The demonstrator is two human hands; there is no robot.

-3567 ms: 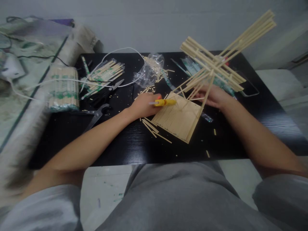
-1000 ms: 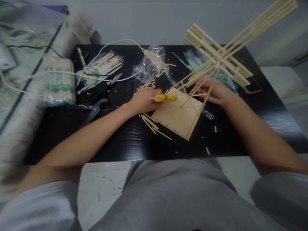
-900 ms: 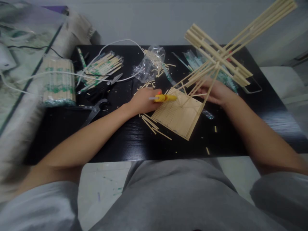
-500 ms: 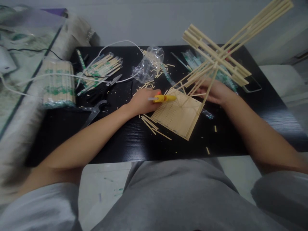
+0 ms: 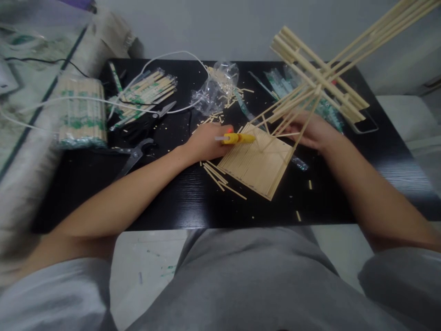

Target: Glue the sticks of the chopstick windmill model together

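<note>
My left hand (image 5: 209,140) is closed around a yellow hot glue gun (image 5: 239,138), with a whitish glue stick poking out toward the left. The gun's front end is over a windmill model (image 5: 322,85) made of wooden sticks. Its flat square base (image 5: 257,161) rests on the black table, and thin legs rise from it to crossed blades at the upper right. Behind the legs, my right hand (image 5: 308,128) is closed on a part of the model; its fingertips are partly hidden by the sticks.
Wrapped chopsticks (image 5: 82,112) stand at the left, with more loose packs (image 5: 148,94) behind. Scissors (image 5: 161,112) and pliers (image 5: 136,154) lie left of my left hand. A white cable (image 5: 131,103) crosses there. Crumpled plastic (image 5: 215,92) and stick offcuts (image 5: 215,177) are scattered about.
The view has shifted slightly, so the blades appear a little farther right. Both hands keep their hold, and the glue gun stays over the base.
</note>
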